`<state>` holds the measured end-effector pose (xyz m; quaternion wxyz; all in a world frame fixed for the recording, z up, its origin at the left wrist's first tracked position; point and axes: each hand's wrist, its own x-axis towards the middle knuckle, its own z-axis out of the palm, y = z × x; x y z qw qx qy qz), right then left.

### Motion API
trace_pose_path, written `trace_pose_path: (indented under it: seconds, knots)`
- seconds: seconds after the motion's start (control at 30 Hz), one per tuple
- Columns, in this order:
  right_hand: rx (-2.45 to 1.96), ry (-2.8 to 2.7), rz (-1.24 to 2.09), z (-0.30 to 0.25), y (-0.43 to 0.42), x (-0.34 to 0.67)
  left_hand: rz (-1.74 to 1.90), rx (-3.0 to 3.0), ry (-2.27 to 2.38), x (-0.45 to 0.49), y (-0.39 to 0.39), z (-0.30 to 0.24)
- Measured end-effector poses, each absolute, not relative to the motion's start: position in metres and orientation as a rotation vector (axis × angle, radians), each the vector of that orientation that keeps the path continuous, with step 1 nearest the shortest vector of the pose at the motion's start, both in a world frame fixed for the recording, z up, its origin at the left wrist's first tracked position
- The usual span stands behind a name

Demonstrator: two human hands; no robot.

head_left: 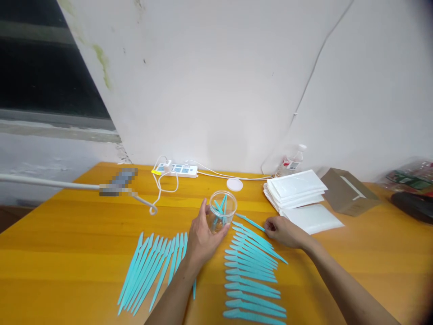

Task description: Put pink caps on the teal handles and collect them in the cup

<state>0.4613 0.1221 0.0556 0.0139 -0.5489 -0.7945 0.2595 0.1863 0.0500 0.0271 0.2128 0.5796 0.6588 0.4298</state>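
Note:
My left hand (204,237) is wrapped round a clear plastic cup (216,223), which stands tilted slightly with several thin teal pieces inside. My right hand (280,231) is closed at the near end of a teal knife-shaped plastic stick (249,221), pinched between the fingertips. Below it lies a row of similar teal sticks (252,272), fanned side by side with their wider, blade-like ends to the left. Another group of teal sticks (145,271) lies to the left, partly hidden behind my left forearm.
Behind the cup lies a round white lid (234,184). A power strip (179,170) with white cables runs along the wall. White padded envelopes (297,189), a bottle (290,163) and a cardboard box (348,192) stand at the right. A phone on a white holder arm (67,183) reaches in from the left.

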Motion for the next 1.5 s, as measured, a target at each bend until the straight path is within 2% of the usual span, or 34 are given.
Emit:
trace_pose_path:
  seconds: [0.13,0.27,0.4,0.5,0.6,0.73,0.8,0.9,1.03,1.33,1.5]
  knots:
    - [-1.698,-2.390,0.751,0.079,0.125,0.469,1.199,1.606,1.830,0.186,0.050,0.026]
    - [-1.551,-2.243,0.478,0.146,0.121,0.470,1.200,1.608,1.814,0.186,0.049,0.027]
    - [-1.217,-2.482,0.228,0.210,0.110,0.429,1.190,1.599,1.821,0.187,0.049,0.028]
    - [-1.095,-2.781,0.204,0.224,0.115,0.377,1.206,1.604,1.805,0.188,0.050,0.028]
    - [-1.048,-2.877,0.237,0.214,0.128,0.342,1.210,1.604,1.809,0.188,0.049,0.027]
    - [-1.132,-2.565,0.255,0.174,0.139,0.362,1.210,1.612,1.799,0.187,0.049,0.029]
    - [-1.302,-2.584,0.409,0.142,0.137,0.395,1.207,1.613,1.798,0.186,0.049,0.029]
    - [-1.556,-2.614,0.825,0.091,0.124,0.443,1.203,1.612,1.807,0.187,0.050,0.028]
    - [-1.654,-2.537,0.940,0.056,0.111,0.470,1.194,1.619,1.825,0.189,0.051,0.025]
    - [-1.725,-2.470,0.905,0.053,0.114,0.468,1.191,1.641,1.801,0.188,0.050,0.026]
    - [-1.723,-2.364,0.702,0.109,0.112,0.491,1.200,1.631,1.800,0.187,0.049,0.024]
